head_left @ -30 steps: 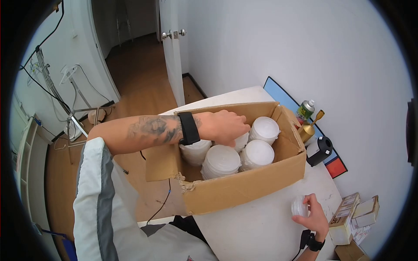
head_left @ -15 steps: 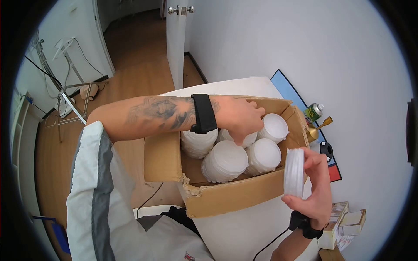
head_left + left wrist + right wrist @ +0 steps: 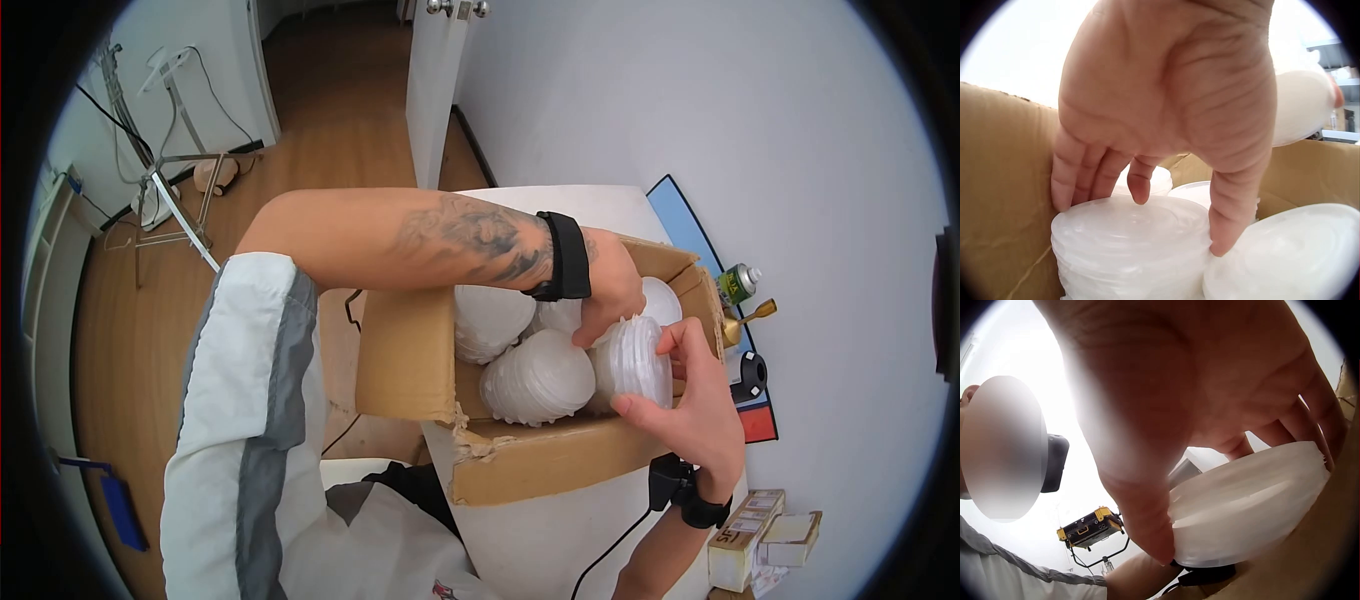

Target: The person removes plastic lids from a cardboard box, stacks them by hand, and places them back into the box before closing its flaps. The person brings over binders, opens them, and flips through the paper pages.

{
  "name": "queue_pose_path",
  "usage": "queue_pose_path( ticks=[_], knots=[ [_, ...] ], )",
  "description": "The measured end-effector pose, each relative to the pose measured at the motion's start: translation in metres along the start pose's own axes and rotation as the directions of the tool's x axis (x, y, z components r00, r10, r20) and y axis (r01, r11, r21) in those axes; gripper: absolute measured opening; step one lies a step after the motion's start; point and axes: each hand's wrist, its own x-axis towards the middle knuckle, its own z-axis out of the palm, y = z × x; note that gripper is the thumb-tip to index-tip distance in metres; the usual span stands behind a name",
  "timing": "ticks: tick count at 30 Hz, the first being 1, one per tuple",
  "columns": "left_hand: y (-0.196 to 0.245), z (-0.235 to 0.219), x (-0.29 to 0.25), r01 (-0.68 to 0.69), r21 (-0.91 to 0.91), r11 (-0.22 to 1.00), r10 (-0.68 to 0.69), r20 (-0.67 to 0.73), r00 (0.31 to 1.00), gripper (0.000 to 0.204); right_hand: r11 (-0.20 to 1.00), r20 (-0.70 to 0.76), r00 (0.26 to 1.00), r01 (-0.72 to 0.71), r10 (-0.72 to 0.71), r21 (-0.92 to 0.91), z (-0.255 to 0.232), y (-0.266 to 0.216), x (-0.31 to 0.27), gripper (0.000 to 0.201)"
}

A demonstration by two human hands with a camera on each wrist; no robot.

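The person wears a loose off-white top point(image 3: 400, 560), a grey band point(image 3: 292, 380) running down the left sleeve point(image 3: 215, 380), which ends near the elbow. I see a dark, shaded tattoo point(image 3: 490, 240) across the left forearm, then a broad black strap point(image 3: 567, 255) behind the bare left hand point(image 3: 612, 285). The right hand point(image 3: 700, 410) is bare too, its wrist wearing a black band point(image 3: 706, 510) with a boxy unit point(image 3: 667, 482) and thin black cable point(image 3: 605, 550). A black device point(image 3: 1055, 464) juts out at the head.

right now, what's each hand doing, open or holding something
Left hand: open, fingers spread over a lid stack in the box.
Right hand: holding another stack of lids between thumb and fingers.
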Motion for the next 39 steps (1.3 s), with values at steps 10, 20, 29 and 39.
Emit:
queue_pose_path(
  ticks=[10,20,29,39],
  knots=[
    [-0.01,-0.001,0.003,-0.069,-0.022,0.997,0.069,0.001,0.998,0.064,0.993,0.096,0.992,-0.069,0.078,-0.095,0.01,-0.024,0.005,0.06],
    [-0.025,-0.019,-0.032,-0.092,-0.33,0.94,-0.01,-0.294,0.956,0.035,0.932,0.229,0.97,0.009,0.079,-0.361,0.049,-0.042,0.035,0.063],
    [0.007,-0.019,-0.095,-0.025,-0.338,0.941,-0.08,-0.291,0.954,0.023,0.958,0.189,0.982,0.038,0.018,-0.286,0.051,-0.033,0.023,0.067],
    [0.006,0.0,-0.099,-0.092,-0.315,0.945,-0.039,-0.387,0.921,0.021,0.94,0.027,0.975,-0.219,0.22,0.261,-0.003,0.004,0.009,0.055]
  ],
)
